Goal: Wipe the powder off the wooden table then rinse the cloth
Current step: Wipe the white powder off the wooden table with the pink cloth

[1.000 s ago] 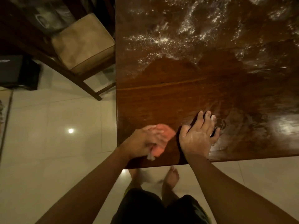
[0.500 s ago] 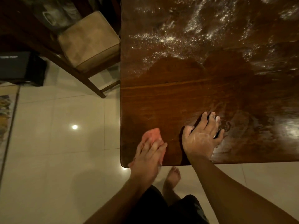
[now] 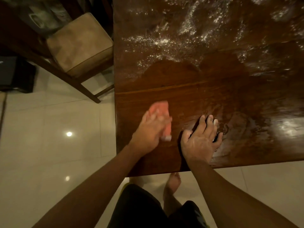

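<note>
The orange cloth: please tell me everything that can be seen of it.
The orange cloth is a small soft pad with a pale whitish patch at its near end. It lies flat on the wooden table, near its left edge, in the wiped part, apart from the powder. The left hand presses on it from above and covers its middle. It is blurred, so no weave shows.

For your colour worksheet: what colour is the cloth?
The cloth is orange-pink, shown best in the head view.
</note>
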